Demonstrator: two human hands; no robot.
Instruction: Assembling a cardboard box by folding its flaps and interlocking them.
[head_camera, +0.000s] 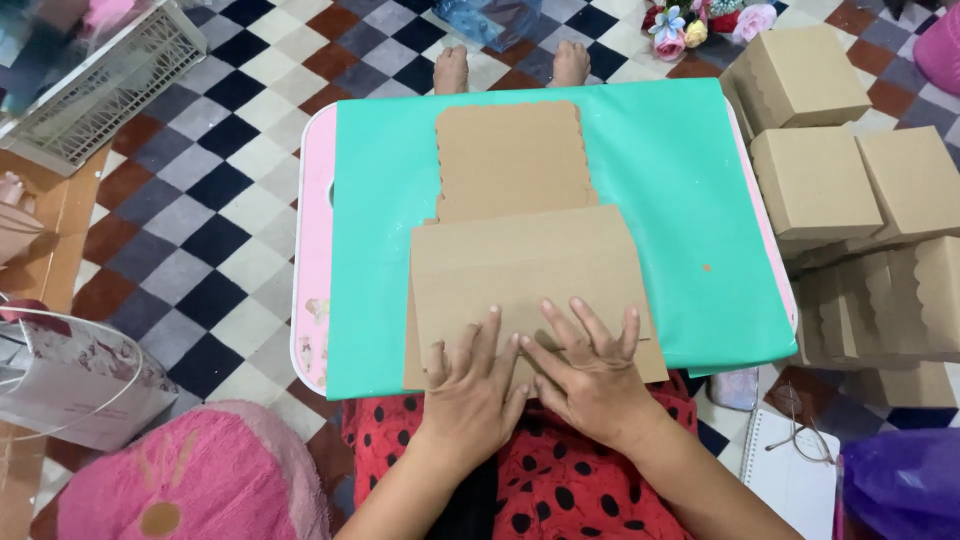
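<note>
A flat brown cardboard box blank (515, 215) lies on a green sheet (670, 190) spread over a small pink table (312, 250). Its far flap has scalloped edges; its near part is folded over. My left hand (470, 385) and my right hand (590, 370) both press flat on the folded near edge, fingers spread, side by side and touching. Neither hand grips anything.
Several folded brown boxes (820, 180) are stacked to the right. A pink cushion (190, 475) and a white bag (70, 375) lie at left, a white basket (110, 80) at far left. A notebook with glasses (795, 455) is at lower right. My feet (510, 65) show beyond the table.
</note>
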